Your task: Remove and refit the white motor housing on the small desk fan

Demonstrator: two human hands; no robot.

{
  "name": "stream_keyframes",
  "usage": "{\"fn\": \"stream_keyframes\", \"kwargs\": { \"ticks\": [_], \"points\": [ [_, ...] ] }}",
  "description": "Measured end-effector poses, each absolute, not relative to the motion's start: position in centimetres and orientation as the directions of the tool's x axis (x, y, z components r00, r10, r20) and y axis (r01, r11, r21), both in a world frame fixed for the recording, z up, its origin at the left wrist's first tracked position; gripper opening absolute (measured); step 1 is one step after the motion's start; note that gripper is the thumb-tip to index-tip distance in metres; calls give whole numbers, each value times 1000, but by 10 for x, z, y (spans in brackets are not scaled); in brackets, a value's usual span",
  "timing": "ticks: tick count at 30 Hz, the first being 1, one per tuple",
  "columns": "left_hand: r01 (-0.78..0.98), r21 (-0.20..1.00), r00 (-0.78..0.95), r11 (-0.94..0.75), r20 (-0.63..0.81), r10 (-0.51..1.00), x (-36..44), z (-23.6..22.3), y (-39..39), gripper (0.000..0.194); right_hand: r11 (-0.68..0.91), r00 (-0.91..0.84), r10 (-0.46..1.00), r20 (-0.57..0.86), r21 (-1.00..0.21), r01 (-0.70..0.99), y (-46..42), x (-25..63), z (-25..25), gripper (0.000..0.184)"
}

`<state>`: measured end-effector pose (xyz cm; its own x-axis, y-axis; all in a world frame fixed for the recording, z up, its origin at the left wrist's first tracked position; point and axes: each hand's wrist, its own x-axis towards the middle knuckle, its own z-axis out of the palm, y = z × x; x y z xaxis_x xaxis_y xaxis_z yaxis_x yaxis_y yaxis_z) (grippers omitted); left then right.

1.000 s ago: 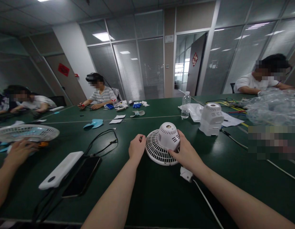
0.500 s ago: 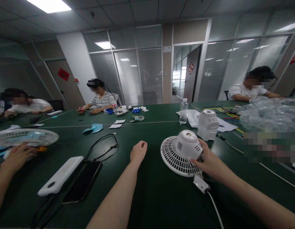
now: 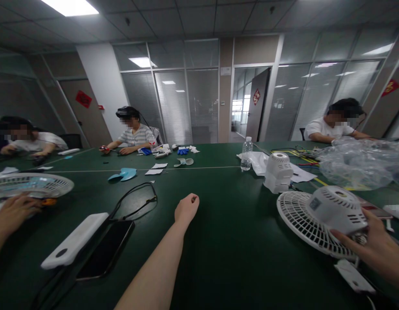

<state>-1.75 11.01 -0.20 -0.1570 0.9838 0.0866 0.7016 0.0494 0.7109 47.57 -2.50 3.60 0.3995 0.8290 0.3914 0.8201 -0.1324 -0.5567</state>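
Observation:
My left hand [image 3: 187, 208] rests on the green table as a loose fist, with nothing seen in it. At the right, my right hand [image 3: 377, 243] grips the white motor housing [image 3: 337, 209] of a fan from its right side, thumb in front. A round white fan grille [image 3: 293, 215] is attached beneath the housing and lies tilted near the tabletop. Below my right hand hangs a small white box with a cord [image 3: 355, 275], joined to the fan.
A power bank [image 3: 75, 241] and phone [image 3: 106, 250] lie left of my left arm. A co-worker's hand [image 3: 20, 211] is at another grille [image 3: 54, 184]. A bottle [image 3: 247, 154], a second white housing [image 3: 278, 172] and plastic wrap [image 3: 357, 161] stand farther back.
My right hand has carried the fan housing and grille to the right, away from the middle of the table. The small corded box moved along. My left hand stayed in place.

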Motion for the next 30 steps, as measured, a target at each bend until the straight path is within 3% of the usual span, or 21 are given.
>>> {"fn": "stream_keyframes", "kwargs": {
  "ticks": [5,8,11,16,19,24,30],
  "points": [
    [710,701,-159,65,69,985,-15,-1,111,30,-164,420,761,495,-479,862,-26,458,70,87],
    [727,681,-157,90,38,987,-14,0,112,32,-164,443,614,653,-444,881,-8,444,97,92],
    [734,672,-159,99,27,987,-14,1,113,32,-114,457,535,711,-475,872,27,424,125,93],
    [719,688,-160,95,31,987,-15,0,113,31,-2,451,593,667,-559,829,105,390,151,80],
    [709,699,-160,86,42,986,-17,-1,114,32,-49,519,593,616,-615,787,144,382,144,78],
    [684,726,-157,66,58,986,-19,-3,114,30,-185,636,650,416,-726,663,173,380,116,85],
    [663,746,-157,59,61,986,-18,-4,113,30,-162,607,693,388,-737,657,163,358,102,90]
  ]
}}
